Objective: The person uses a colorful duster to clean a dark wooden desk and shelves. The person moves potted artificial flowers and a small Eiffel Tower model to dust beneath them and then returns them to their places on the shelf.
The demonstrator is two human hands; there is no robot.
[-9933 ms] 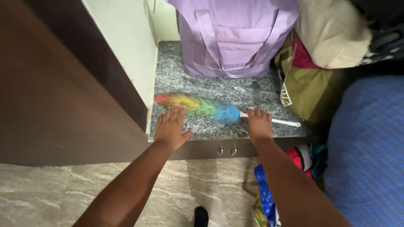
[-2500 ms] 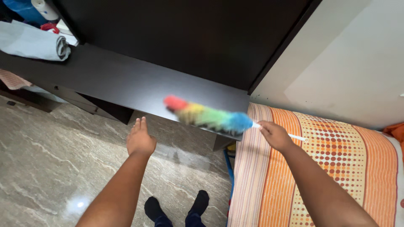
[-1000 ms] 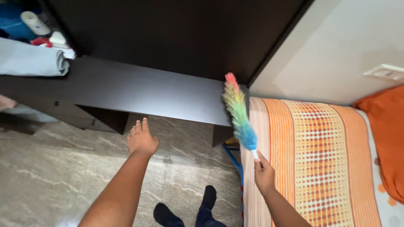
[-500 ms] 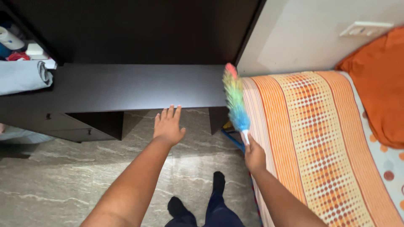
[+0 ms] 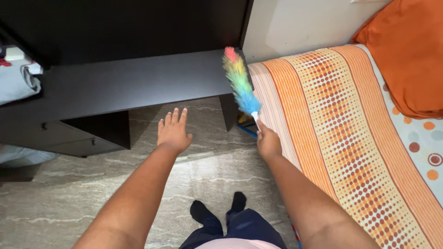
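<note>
Our right hand (image 5: pixel 268 144) grips the rainbow feather duster (image 5: pixel 239 82) by its white handle; its long axis points up-left, red tip over the dark desk (image 5: pixel 120 85). Our left hand (image 5: pixel 173 133) hovers empty, fingers extended.

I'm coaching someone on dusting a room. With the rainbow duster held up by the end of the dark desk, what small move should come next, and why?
Probably tip the rainbow feather duster down and left onto the dark desk top. The right hand holds its white handle with the head upright at the desk's right end, beside the orange striped bedspread. The left hand is open and empty, over the floor.
</note>
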